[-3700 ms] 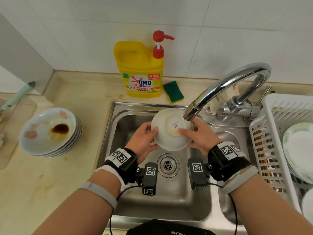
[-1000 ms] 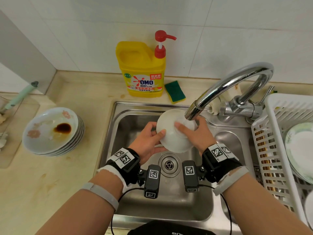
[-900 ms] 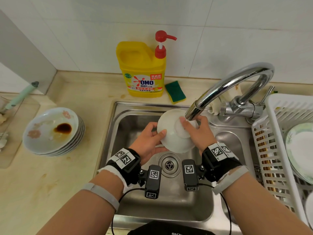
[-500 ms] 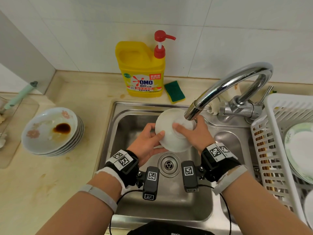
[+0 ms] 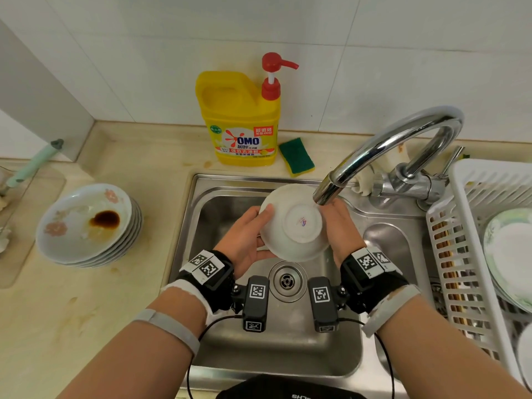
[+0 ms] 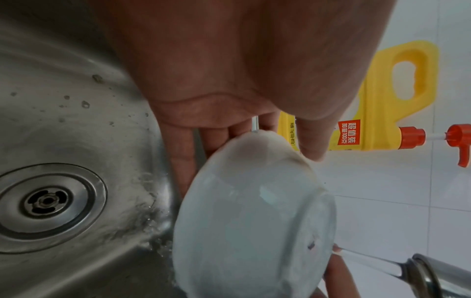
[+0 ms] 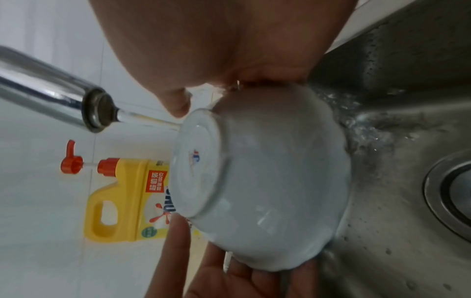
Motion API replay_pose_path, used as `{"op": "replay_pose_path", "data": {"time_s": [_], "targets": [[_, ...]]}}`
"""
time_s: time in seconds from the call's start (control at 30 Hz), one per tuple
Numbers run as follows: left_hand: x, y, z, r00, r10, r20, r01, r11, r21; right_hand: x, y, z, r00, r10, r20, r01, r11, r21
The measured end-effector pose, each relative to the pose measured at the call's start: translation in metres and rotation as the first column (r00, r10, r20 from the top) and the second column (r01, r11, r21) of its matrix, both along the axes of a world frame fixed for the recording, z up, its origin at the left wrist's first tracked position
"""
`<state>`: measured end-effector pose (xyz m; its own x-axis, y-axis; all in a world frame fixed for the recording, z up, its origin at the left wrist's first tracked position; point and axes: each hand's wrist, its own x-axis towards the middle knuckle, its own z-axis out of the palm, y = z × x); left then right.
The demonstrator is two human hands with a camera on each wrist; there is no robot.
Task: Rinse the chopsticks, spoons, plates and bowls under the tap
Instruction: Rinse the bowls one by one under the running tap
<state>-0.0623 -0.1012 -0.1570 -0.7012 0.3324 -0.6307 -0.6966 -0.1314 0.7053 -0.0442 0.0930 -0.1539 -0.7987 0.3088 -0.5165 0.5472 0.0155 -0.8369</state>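
The left hand (image 5: 247,237) is cupping the left side of a white bowl (image 5: 293,226), thumb lying over the outer wall and fingers curling under the rim; the right hand (image 5: 341,226) is gripping the bowl's right edge, its thumb tip near the foot ring in the right wrist view; the bowl is being held upside down, foot ring upward with a small printed mark showing, above the drain (image 5: 286,280) of the steel sink (image 5: 201,203); the tap (image 5: 383,151) is arching over from the right, its spout just above the bowl's right rim, and a thin stream is running onto the edge of the foot; water is splashing on the sink wall beside the bowl. On the worktop (image 5: 86,312) to the left, a stack of flowered plates (image 5: 86,226) is sitting, the top one carrying a dark sauce stain; at the far side, a yellow detergent bottle (image 5: 241,119) with a red pump is standing against the tiles, a green-and-yellow sponge (image 5: 296,155) lying just right of it; on the right, a white dish rack (image 5: 449,249) is holding pale plates (image 5: 509,251), with chopsticks (image 5: 443,254) showing through its slats.
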Motion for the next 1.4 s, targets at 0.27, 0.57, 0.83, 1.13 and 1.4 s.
{"op": "replay_pose_path", "data": {"time_s": [0.27, 0.57, 0.83, 1.13, 1.4], "targets": [[-0.002, 0.0, 0.005, 0.994, -0.033, -0.108, 0.032, 0.999, -0.006, -0.008, -0.016, 0.006, 0.981, 0.192, -0.02, -0.187, 0.97, 0.153], [0.003, -0.004, 0.004, 0.993, 0.028, -0.116, -0.012, 0.991, 0.135, -0.012, -0.023, 0.01, 0.996, 0.018, 0.093, -0.021, 0.999, 0.03], [0.008, -0.006, -0.002, 0.998, 0.035, -0.056, -0.023, 0.981, 0.194, -0.012, -0.025, 0.007, 0.99, -0.035, 0.136, 0.035, 0.999, 0.009], [0.003, -0.008, 0.003, 0.987, -0.109, -0.117, 0.11, 0.994, -0.005, -0.007, -0.028, 0.015, 0.999, 0.016, 0.049, -0.022, 0.993, 0.115], [0.006, -0.009, 0.002, 0.997, 0.011, -0.083, 0.001, 0.989, 0.145, -0.007, -0.031, 0.022, 0.994, 0.004, 0.112, -0.001, 1.0, -0.025]]}}
